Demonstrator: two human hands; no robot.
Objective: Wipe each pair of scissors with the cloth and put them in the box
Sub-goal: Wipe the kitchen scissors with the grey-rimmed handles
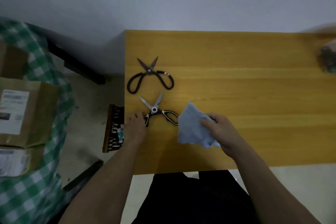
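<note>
Two pairs of scissors lie spread on the yellow table (236,82). The all-black pair (149,74) is farther from me. The nearer pair (156,112) has silver blades and black-and-white handles. My left hand (135,125) rests on its left handle loop, fingers hiding that loop. My right hand (221,131) grips a crumpled light blue cloth (192,127) just right of that pair's other handle. A dark woven box (113,129) stands on the floor beside the table's left edge, below my left hand.
Cardboard parcels (23,112) lie on a green checked cloth (41,71) at the left. A blurred object (327,60) sits at the table's far right edge. Dark bars (76,63) run across the floor left of the table.
</note>
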